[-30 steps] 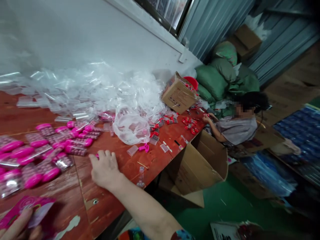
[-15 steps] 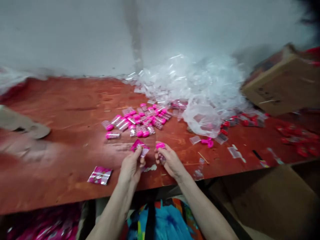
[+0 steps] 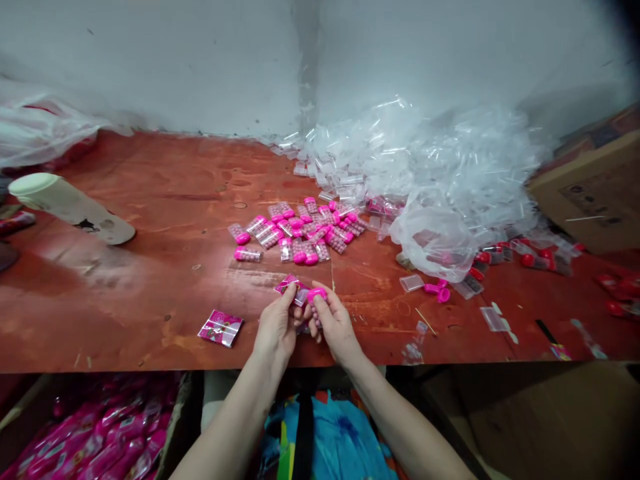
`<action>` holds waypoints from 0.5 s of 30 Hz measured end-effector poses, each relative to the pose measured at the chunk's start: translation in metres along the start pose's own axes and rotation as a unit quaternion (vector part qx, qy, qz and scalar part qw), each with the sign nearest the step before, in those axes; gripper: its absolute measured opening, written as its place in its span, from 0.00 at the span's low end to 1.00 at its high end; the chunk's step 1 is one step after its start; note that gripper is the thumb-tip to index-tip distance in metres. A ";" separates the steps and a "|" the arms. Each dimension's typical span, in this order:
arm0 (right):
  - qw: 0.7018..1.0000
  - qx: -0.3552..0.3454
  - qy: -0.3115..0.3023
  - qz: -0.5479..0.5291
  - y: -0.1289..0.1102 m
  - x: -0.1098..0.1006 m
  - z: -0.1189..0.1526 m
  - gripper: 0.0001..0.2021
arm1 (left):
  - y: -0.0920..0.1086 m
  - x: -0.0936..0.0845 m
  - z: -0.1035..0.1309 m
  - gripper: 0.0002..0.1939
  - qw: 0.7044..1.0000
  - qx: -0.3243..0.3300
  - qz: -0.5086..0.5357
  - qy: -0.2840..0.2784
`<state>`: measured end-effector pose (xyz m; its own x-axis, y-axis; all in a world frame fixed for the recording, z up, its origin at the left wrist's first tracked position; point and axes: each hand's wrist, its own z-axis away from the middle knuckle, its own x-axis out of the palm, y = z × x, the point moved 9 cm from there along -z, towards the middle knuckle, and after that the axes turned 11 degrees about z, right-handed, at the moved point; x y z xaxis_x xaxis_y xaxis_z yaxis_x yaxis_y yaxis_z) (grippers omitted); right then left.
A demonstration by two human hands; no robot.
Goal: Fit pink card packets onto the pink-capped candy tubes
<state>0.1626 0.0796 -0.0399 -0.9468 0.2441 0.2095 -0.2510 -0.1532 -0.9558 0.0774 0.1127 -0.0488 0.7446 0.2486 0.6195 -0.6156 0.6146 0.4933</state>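
My left hand (image 3: 277,321) pinches a pink printed packet (image 3: 295,288) between thumb and fingers. Beside it, my right hand (image 3: 336,320) grips a small clear container with a pink cap (image 3: 317,294) and pink beads inside. The two hands nearly touch above the front of the red table (image 3: 175,280). Just beyond them lies a pile of pink-capped containers (image 3: 300,230) filled with pink beads. Another pink packet (image 3: 221,328) rests flat to the left of my left hand.
Clear plastic containers (image 3: 420,153) are heaped at the back right, near a cardboard box (image 3: 595,187). A pale tumbler (image 3: 75,207) lies at the left. Pink caps (image 3: 438,291) and red-capped containers (image 3: 545,260) sit at the right. Below the table edge is a box of pink packages (image 3: 100,433).
The camera view has shifted, so the table and its items appear more to the right. My hands have come closer together, bringing the packet up against the pink-capped container.
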 end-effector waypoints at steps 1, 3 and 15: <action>1.000 -0.006 -0.002 0.014 0.000 0.001 0.000 0.24 | -0.001 0.001 0.001 0.24 1.000 -0.009 0.002 0.001; 0.999 -0.021 -0.005 0.037 -0.002 0.003 0.000 0.23 | -0.003 0.002 0.001 0.23 1.000 -0.021 0.005 0.004; 0.982 -0.076 0.012 0.171 -0.011 -0.008 0.006 0.20 | 0.008 -0.002 0.009 0.14 1.000 0.003 -0.002 -0.017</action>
<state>0.1717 0.0738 -0.0300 -0.9650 0.2262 -0.1328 0.1159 -0.0865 -0.9895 0.0690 0.1100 -0.0402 0.7382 0.2194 0.6379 -0.6135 0.6116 0.4996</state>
